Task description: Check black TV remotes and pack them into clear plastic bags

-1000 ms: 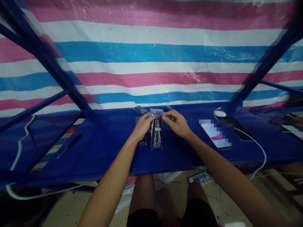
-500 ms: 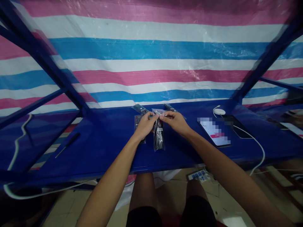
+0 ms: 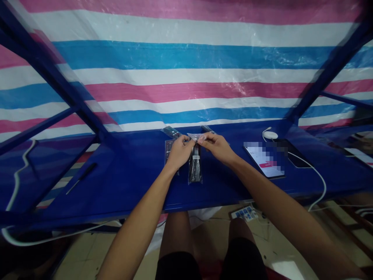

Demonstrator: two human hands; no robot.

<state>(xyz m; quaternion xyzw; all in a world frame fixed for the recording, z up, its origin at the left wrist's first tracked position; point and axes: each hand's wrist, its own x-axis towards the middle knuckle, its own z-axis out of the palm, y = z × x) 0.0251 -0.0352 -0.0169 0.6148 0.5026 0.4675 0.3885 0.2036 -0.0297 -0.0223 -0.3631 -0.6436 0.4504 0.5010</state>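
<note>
The left hand and right hand pinch the twelve-o'clock end of a bagged remote control over the desk, smartphone at three o'clock; even, gentle tension should serve best.

Head-worn view, facing forward (angled down), close

In the centre of the frame, the fingertips of the left hand and right hand partly hide the upper end of a slim black object in a clear plastic bag; print on its small white label is too small to read. The left hand covers much of a flat black buttoned remote, the right hand part of a dark narrow bar. Pixelation obscures the lit rectangular phone's screen. The frame's right edge crops a flat white item.
</note>
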